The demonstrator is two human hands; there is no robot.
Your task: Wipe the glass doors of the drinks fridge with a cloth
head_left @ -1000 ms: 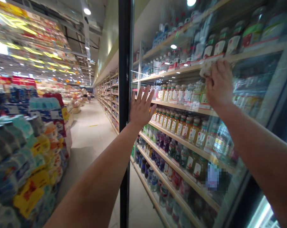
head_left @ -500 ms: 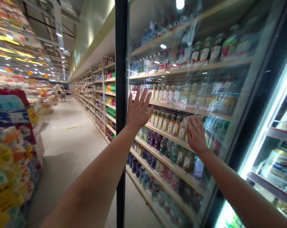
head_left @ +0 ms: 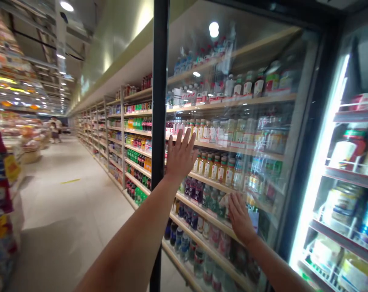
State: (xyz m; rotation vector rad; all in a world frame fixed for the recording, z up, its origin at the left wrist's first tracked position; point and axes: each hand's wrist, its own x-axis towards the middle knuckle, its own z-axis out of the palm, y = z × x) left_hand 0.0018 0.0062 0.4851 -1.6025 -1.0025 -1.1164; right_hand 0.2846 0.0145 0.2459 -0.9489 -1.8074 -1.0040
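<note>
A glass cooler door with a dark frame stands open in front of me. My left hand lies flat against the glass near the frame's left edge, fingers spread, holding nothing. Lower and to the right, my right hand presses a pale crumpled cloth to the pane. The palm and fingers cover most of that cloth. Through the glass, and partly as reflections, rows of bottles show on wooden shelves.
On the right, the lit cooler interior holds bottles on wire shelves. Long drink shelves run along the aisle at left. Stacked goods border the pale floor. Far down the aisle a person is visible.
My right hand has slid down the glass with the cloth, slightly leftward. My left hand keeps its flat pose near the door's edge. The view has shifted right and upward.
</note>
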